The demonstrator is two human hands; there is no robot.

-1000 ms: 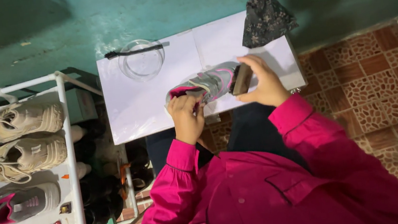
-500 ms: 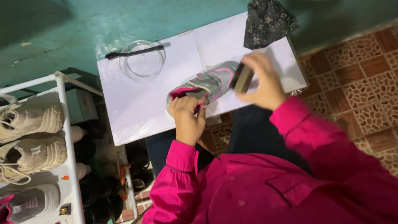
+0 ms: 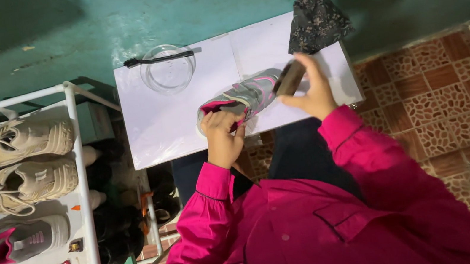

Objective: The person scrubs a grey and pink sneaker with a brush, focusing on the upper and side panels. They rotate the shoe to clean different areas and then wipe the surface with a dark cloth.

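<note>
Gripping the grey-and-pink shoe (image 3: 242,96) by its heel with our left hand (image 3: 222,135) above the white tabletop (image 3: 168,122), we clench the brush (image 3: 289,77) in our right hand (image 3: 315,93) and should stroke lightly, keeping the shoe steady.

Both arms reach forward (pink sleeves), left hand (image 3: 222,135) clenched, right hand (image 3: 312,89) curled shut

A glass bowl (image 3: 168,68), dark cloth (image 3: 317,22) and racked sneakers (image 3: 21,140) sit nearby.
</note>
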